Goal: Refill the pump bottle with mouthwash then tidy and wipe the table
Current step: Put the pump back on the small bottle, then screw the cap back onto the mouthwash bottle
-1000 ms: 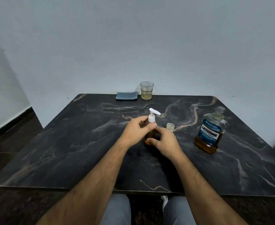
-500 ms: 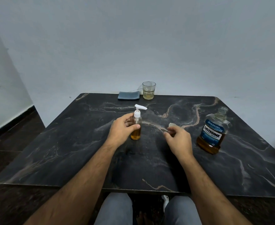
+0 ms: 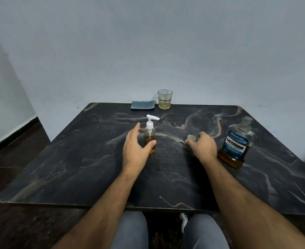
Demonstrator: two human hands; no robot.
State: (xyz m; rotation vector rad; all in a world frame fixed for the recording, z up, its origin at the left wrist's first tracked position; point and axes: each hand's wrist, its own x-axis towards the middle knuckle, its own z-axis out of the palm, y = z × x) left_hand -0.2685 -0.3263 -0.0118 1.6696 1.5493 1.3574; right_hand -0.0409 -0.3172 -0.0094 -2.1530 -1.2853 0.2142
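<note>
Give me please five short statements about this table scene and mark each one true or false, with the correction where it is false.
1. The small clear pump bottle with amber liquid has its white pump head screwed on. True.
2. The large blue-labelled mouthwash bottle is closed with its cap. False: its neck is open, and the right hand holds the small pale translucent cap.
3. The clear drinking glass at the far edge is full to the rim. False: only a little yellowish liquid is at the bottom.
4. The folded grey-blue cloth lies just left of the glass. True.
5. The left hand lifts the pump bottle off the dark marble table. False: the bottle stands on the table, the hand open beside it.
</note>
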